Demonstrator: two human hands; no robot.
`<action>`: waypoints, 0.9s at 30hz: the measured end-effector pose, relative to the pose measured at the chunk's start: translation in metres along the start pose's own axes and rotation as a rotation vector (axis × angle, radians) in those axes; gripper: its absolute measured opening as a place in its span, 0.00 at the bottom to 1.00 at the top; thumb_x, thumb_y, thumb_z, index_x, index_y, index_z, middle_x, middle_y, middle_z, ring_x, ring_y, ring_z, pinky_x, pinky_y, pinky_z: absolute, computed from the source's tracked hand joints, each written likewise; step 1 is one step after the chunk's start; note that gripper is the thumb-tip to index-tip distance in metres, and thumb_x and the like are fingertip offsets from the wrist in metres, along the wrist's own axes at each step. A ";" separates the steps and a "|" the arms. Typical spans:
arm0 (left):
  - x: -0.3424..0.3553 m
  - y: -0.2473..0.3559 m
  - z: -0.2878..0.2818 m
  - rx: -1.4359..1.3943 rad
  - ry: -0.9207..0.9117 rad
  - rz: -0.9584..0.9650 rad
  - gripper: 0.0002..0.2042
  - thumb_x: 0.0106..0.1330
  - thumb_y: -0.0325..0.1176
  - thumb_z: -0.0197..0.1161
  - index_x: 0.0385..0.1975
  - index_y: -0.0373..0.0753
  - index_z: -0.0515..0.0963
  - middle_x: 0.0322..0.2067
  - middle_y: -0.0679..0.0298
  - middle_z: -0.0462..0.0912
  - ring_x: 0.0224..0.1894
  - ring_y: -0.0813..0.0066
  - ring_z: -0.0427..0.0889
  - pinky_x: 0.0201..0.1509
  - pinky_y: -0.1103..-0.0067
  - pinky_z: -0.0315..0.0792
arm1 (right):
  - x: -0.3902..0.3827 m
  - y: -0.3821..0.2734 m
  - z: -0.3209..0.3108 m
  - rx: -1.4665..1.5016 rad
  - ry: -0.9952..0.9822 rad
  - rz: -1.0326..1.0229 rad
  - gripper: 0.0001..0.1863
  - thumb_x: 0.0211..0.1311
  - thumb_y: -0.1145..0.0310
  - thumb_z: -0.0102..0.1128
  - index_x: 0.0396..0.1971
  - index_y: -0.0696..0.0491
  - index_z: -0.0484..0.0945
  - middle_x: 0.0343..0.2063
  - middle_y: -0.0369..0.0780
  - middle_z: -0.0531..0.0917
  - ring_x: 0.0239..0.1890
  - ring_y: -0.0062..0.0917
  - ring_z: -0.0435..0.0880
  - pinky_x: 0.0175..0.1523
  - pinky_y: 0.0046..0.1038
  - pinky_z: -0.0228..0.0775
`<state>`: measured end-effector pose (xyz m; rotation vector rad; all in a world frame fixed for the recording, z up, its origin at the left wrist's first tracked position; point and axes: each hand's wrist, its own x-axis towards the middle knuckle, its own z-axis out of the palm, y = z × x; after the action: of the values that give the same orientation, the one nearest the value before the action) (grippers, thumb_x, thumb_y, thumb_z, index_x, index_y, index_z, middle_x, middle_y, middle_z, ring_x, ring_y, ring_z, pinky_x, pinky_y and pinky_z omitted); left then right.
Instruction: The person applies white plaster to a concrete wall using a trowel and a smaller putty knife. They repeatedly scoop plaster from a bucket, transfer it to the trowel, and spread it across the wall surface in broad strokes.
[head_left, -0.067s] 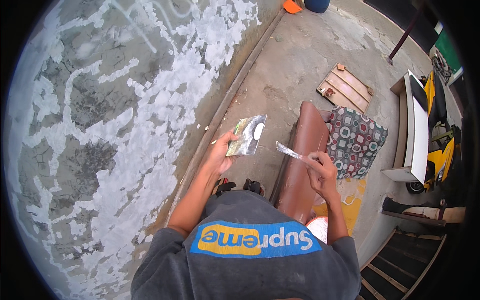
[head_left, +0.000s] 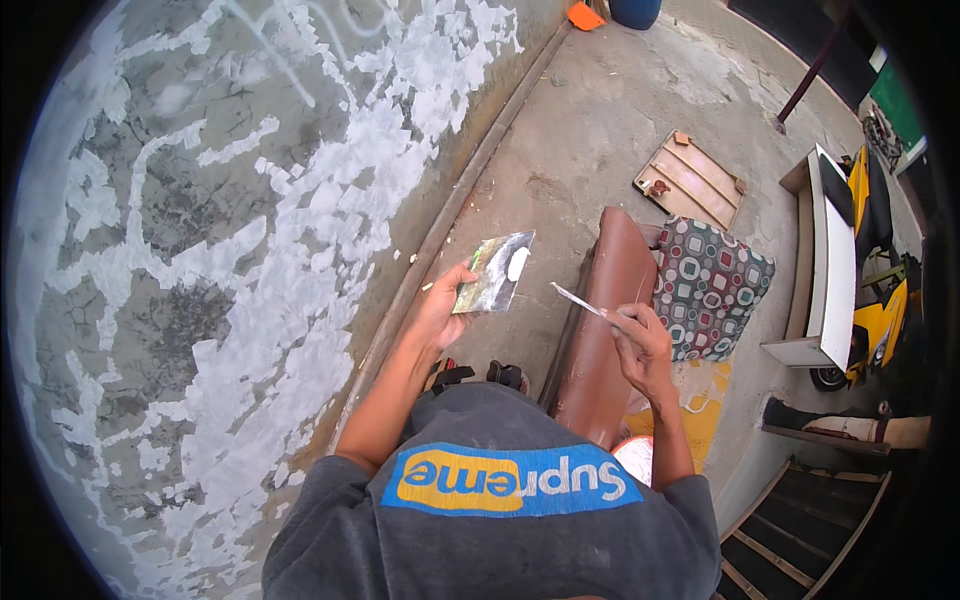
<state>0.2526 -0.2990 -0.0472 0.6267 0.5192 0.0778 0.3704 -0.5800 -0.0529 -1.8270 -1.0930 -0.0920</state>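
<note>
Left hand: grips a smeared flat plate
Right hand: pinches a thin flat tool
Wall: white coat in broad patches; grey stretches bare

I grip a smooth plate smeared with matt white paste and a metallic-looking blade, near a rough, matt wall, a smooth, faintly glossy bench and patterned cloth.

The wall stood left; rightward came the left hand with the plate, then the spatula in the right hand. The bench lay right of the plate — the cushion beside it, the panel farther off, the motorbike far right.
</note>
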 end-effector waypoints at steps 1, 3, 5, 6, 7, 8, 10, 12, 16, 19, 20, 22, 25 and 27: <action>0.000 0.002 -0.002 -0.038 -0.040 -0.018 0.25 0.60 0.27 0.49 0.59 0.30 0.62 0.46 0.55 0.79 0.38 0.72 0.83 0.42 0.78 0.80 | 0.003 -0.003 0.003 0.188 0.002 0.144 0.16 0.58 0.74 0.60 0.48 0.50 0.81 0.31 0.38 0.82 0.28 0.23 0.78 0.32 0.21 0.68; 0.002 0.004 -0.009 -0.114 -0.123 -0.057 0.25 0.59 0.27 0.49 0.59 0.29 0.63 0.46 0.53 0.78 0.36 0.73 0.84 0.35 0.81 0.81 | 0.012 -0.013 0.016 0.563 0.010 0.432 0.15 0.64 0.71 0.58 0.50 0.55 0.79 0.30 0.38 0.83 0.25 0.18 0.77 0.31 0.18 0.67; -0.002 0.007 -0.004 -0.151 -0.092 -0.084 0.22 0.59 0.27 0.49 0.56 0.28 0.64 0.42 0.54 0.78 0.30 0.75 0.82 0.28 0.84 0.79 | 0.026 -0.015 0.030 0.804 -0.016 0.496 0.18 0.68 0.66 0.55 0.54 0.57 0.75 0.31 0.38 0.84 0.23 0.13 0.74 0.27 0.16 0.65; -0.004 0.008 -0.002 -0.171 -0.075 -0.095 0.21 0.60 0.27 0.49 0.54 0.27 0.65 0.40 0.54 0.78 0.28 0.76 0.81 0.25 0.86 0.78 | 0.032 -0.015 0.035 0.848 -0.028 0.517 0.18 0.68 0.65 0.55 0.54 0.57 0.75 0.31 0.38 0.84 0.22 0.13 0.74 0.25 0.16 0.65; 0.006 0.012 -0.008 -0.203 -0.139 -0.110 0.20 0.60 0.27 0.49 0.53 0.27 0.65 0.39 0.56 0.77 0.26 0.78 0.79 0.23 0.87 0.77 | 0.043 -0.013 0.040 0.895 -0.037 0.524 0.19 0.68 0.64 0.55 0.55 0.57 0.75 0.31 0.38 0.83 0.22 0.13 0.74 0.24 0.16 0.64; 0.011 0.012 -0.020 -0.246 -0.192 -0.129 0.19 0.60 0.27 0.49 0.51 0.27 0.65 0.37 0.57 0.76 0.24 0.79 0.77 0.21 0.88 0.76 | 0.045 -0.015 0.043 0.885 -0.025 0.524 0.19 0.68 0.64 0.55 0.55 0.57 0.75 0.30 0.38 0.83 0.21 0.13 0.74 0.24 0.15 0.63; 0.013 0.012 -0.030 -0.306 -0.241 -0.146 0.16 0.61 0.27 0.49 0.48 0.27 0.65 0.34 0.59 0.74 0.22 0.81 0.73 0.18 0.89 0.74 | 0.048 -0.018 0.048 0.863 -0.002 0.527 0.20 0.68 0.62 0.55 0.55 0.57 0.74 0.29 0.38 0.83 0.20 0.14 0.73 0.23 0.14 0.60; 0.008 0.014 -0.027 -0.341 -0.231 -0.144 0.15 0.61 0.27 0.49 0.46 0.26 0.65 0.33 0.61 0.72 0.20 0.82 0.70 0.17 0.89 0.73 | 0.048 -0.017 0.051 0.837 -0.005 0.538 0.20 0.68 0.63 0.55 0.55 0.57 0.75 0.29 0.37 0.83 0.19 0.13 0.73 0.23 0.14 0.59; 0.004 0.013 -0.031 -0.385 -0.251 -0.139 0.17 0.62 0.27 0.48 0.49 0.26 0.64 0.36 0.60 0.72 0.20 0.82 0.71 0.16 0.89 0.73 | 0.046 -0.017 0.049 0.818 -0.139 0.586 0.18 0.68 0.64 0.56 0.53 0.56 0.76 0.26 0.36 0.83 0.21 0.12 0.72 0.24 0.16 0.63; 0.000 0.015 -0.030 -0.327 -0.260 -0.124 0.19 0.61 0.28 0.48 0.52 0.26 0.64 0.34 0.59 0.75 0.20 0.80 0.73 0.18 0.88 0.75 | 0.045 -0.013 0.046 0.699 -0.224 0.520 0.16 0.66 0.65 0.57 0.50 0.55 0.79 0.27 0.37 0.83 0.22 0.12 0.72 0.26 0.17 0.64; -0.001 0.016 -0.031 -0.287 -0.257 -0.110 0.20 0.61 0.28 0.48 0.53 0.26 0.64 0.34 0.58 0.77 0.21 0.79 0.75 0.20 0.88 0.76 | 0.045 -0.013 0.045 0.653 -0.209 0.496 0.15 0.66 0.66 0.58 0.49 0.56 0.80 0.27 0.36 0.83 0.22 0.12 0.73 0.26 0.17 0.65; -0.004 0.017 -0.031 -0.245 -0.251 -0.099 0.22 0.61 0.27 0.48 0.55 0.26 0.64 0.35 0.57 0.80 0.23 0.77 0.80 0.22 0.87 0.79 | 0.045 -0.015 0.041 0.561 -0.178 0.449 0.14 0.64 0.68 0.59 0.47 0.56 0.81 0.28 0.36 0.84 0.23 0.12 0.73 0.28 0.18 0.66; -0.009 0.019 -0.028 -0.225 -0.253 -0.109 0.22 0.61 0.28 0.48 0.56 0.27 0.65 0.37 0.55 0.82 0.29 0.75 0.84 0.26 0.85 0.81 | 0.052 -0.021 0.033 0.383 -0.147 0.262 0.14 0.63 0.70 0.59 0.47 0.56 0.82 0.22 0.33 0.81 0.21 0.10 0.71 0.26 0.16 0.62; -0.010 0.018 -0.031 -0.194 -0.270 -0.115 0.21 0.61 0.29 0.48 0.55 0.30 0.67 0.39 0.56 0.83 0.31 0.75 0.85 0.28 0.84 0.82 | 0.053 -0.022 0.031 0.322 -0.148 0.197 0.14 0.63 0.72 0.58 0.47 0.56 0.82 0.22 0.33 0.80 0.21 0.11 0.71 0.26 0.16 0.62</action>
<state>0.2299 -0.2700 -0.0536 0.4081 0.2809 -0.0643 0.3746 -0.5200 -0.0275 -1.6561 -0.9598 0.3227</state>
